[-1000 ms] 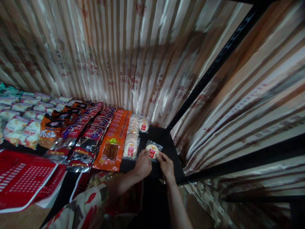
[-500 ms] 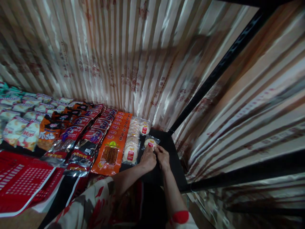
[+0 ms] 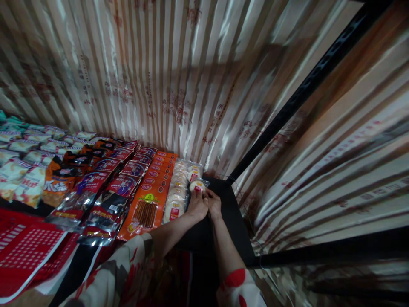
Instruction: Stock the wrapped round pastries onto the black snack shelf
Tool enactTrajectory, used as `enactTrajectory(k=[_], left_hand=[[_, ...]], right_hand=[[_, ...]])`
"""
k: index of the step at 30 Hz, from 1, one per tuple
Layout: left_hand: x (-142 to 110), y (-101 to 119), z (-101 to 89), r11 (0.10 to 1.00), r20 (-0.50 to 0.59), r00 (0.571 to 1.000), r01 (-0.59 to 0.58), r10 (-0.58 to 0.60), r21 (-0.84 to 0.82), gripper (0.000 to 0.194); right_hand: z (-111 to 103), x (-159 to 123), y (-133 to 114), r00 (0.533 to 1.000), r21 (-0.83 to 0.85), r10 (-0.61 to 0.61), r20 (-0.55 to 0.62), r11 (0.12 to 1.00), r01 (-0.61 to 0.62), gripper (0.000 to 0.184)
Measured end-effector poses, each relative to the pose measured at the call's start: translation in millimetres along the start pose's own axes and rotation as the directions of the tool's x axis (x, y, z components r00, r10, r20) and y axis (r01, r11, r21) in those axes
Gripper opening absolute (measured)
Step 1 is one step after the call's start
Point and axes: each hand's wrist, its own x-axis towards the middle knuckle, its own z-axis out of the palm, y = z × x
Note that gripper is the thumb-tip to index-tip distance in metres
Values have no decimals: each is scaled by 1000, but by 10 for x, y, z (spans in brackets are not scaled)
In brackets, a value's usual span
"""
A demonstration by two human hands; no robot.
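A clear packet of round white rice crackers (image 3: 197, 185) with a red label lies at the right end of the rows of snacks. Its near edge is in the fingers of my left hand (image 3: 197, 209), which is closed on it. Beside it, my right hand (image 3: 213, 203) pinches the packet's near right corner; the fingertips are partly hidden. Just left are more rice cracker packets (image 3: 175, 207) in an overlapping row, with another such packet (image 3: 193, 171) behind the held one.
Left of the crackers run overlapping orange packs of brown sticks (image 3: 147, 211), red snack bags (image 3: 123, 183), orange-black bags (image 3: 59, 183) and white bags (image 3: 32, 183). A red basket (image 3: 28, 247) stands at front left. Black shelf surface (image 3: 228, 217), a slanted black post (image 3: 287, 106) and striped curtain (image 3: 179, 64) border the right and back.
Both hands have moved slightly left and away from me with the rice cracker packet, bringing it close to the packet behind. The view has shifted a little.
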Motion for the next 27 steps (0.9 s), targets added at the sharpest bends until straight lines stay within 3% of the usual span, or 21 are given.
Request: enactTrajectory(k=[13, 27], left_hand=[[113, 65, -95, 999, -31, 999, 42, -41, 32, 53], [242, 7, -33, 998, -42, 997, 58, -58, 6, 52]], right_hand=[[125, 156, -35, 999, -31, -41, 27, 999, 42, 36], [167, 276, -30, 999, -129, -34, 19, 991, 36, 30]])
